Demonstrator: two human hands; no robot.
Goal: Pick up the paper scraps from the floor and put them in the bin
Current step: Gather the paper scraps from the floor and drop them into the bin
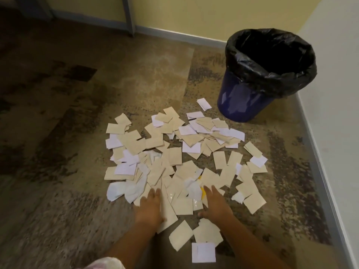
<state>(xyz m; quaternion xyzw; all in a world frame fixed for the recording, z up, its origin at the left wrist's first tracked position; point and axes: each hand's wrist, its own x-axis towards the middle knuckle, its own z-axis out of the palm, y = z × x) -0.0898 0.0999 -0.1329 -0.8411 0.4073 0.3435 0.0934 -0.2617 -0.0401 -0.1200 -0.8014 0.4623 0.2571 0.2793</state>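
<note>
Several beige and white paper scraps (174, 152) lie spread in a wide pile on the mottled brown floor. A blue bin (242, 101) lined with a black bag stands at the far right, just beyond the pile, its mouth dark. My left hand (149, 206) lies flat on scraps at the pile's near edge, fingers straight. My right hand (215, 204) lies beside it, fingers stretched over scraps next to a crumpled white and yellow piece (196, 189). A few loose scraps (203, 251) lie between my forearms.
A pale wall with a grey skirting (318, 171) runs along the right side, close to the bin. A yellow wall and a grey frame post (130, 16) stand at the back. Bare floor stretches to the left of the pile.
</note>
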